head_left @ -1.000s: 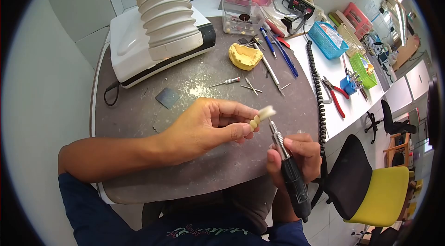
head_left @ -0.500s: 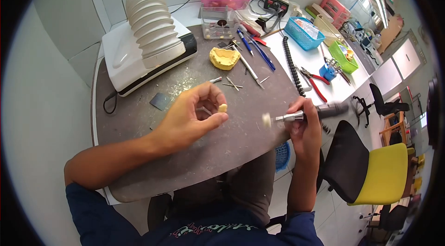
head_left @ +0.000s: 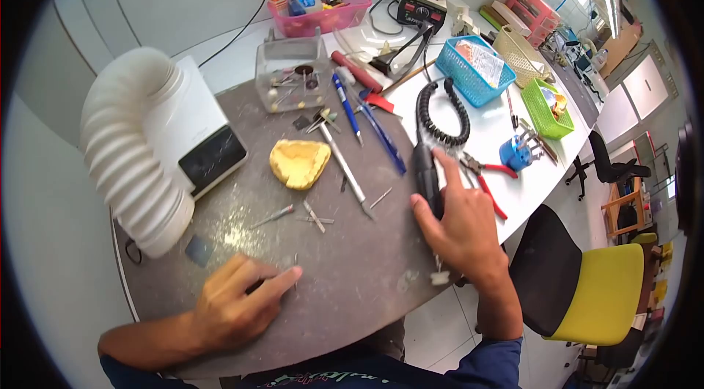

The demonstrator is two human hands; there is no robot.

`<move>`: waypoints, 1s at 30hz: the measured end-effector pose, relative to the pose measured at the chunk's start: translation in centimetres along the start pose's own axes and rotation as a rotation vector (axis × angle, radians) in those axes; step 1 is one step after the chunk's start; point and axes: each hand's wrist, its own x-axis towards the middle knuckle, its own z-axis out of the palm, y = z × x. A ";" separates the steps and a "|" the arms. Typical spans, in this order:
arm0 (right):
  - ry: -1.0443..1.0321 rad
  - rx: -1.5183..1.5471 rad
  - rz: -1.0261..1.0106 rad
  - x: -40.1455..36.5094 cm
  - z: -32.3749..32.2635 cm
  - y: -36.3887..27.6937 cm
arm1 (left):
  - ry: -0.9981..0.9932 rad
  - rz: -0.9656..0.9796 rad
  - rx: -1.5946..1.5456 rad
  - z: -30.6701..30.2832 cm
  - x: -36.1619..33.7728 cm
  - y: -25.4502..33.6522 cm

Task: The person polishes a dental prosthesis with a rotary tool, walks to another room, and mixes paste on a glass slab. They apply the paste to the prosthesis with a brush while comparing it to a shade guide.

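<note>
My left hand (head_left: 246, 301) is low over the bench, fingers curled in and one finger stretched forward. Its fingertip is beside a thin metal bur (head_left: 296, 272). Whatever the curled fingers enclose is hidden. My right hand (head_left: 466, 231) lies over a black rotary handpiece (head_left: 425, 176) at the bench's right edge, thumb on one side and fingers on the other. Below the palm, the handpiece's pale polishing wheel (head_left: 439, 278) shows. A yellow plaster dental model (head_left: 299, 164) rests mid-bench, with crossed burs (head_left: 315, 217) in front of it.
A white machine with a ribbed hose (head_left: 136, 162) stands at left. Behind are a clear box (head_left: 293, 77) and a pink basket (head_left: 323, 15). Pens, a white-handled tool (head_left: 345, 165), a coiled cord (head_left: 444, 121), red pliers (head_left: 488, 176), a blue bur stand (head_left: 518, 152) and baskets lie rightward.
My right hand has moved up and swung the handpiece round, wheel end toward me. My left hand has lowered to the bench; the small cream-coloured piece it pinched is out of sight. The view shifted.
</note>
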 end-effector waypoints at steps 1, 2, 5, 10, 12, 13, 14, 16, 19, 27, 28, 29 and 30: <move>-0.080 -0.036 0.027 0.5 -0.4 -0.1 | -0.007 0.002 -0.001 0.0 0.0 -0.3; -0.102 -0.073 0.013 0.8 -0.6 0.1 | -0.005 -0.012 0.017 0.1 -0.1 -0.7; -0.011 -0.054 -0.004 2.5 -2.8 0.7 | -0.009 -0.049 0.063 -0.2 0.5 -0.3; 0.226 0.102 0.089 13.7 -7.4 3.4 | 0.017 -0.185 0.049 0.0 0.6 0.0; 0.225 0.141 0.156 20.4 -6.8 6.9 | 0.039 -0.203 0.043 0.2 0.7 0.1; 0.214 0.149 0.201 23.6 -6.1 8.4 | 0.073 -0.225 0.045 0.2 0.8 0.1; 0.207 0.157 0.245 26.3 -5.4 9.7 | 0.079 -0.232 0.034 0.2 0.8 0.2; 0.127 0.103 0.344 30.2 -4.4 10.3 | 0.081 -0.252 0.020 0.2 0.6 0.3; 0.034 0.110 0.514 32.9 -3.0 10.4 | 0.076 -0.269 -0.041 0.1 0.5 0.9; 0.208 0.260 0.691 34.3 -0.6 9.8 | 0.117 -0.603 -0.047 0.0 -2.2 2.6; 0.200 0.258 0.692 34.3 -0.5 9.8 | 0.131 -0.618 -0.038 0.2 -2.5 2.6; 0.195 0.256 0.692 34.3 -0.5 9.9 | 0.145 -0.631 -0.029 0.3 -2.7 2.6; 0.209 0.254 0.699 34.2 -1.0 9.4 | 0.143 -0.620 -0.036 0.3 -2.7 2.7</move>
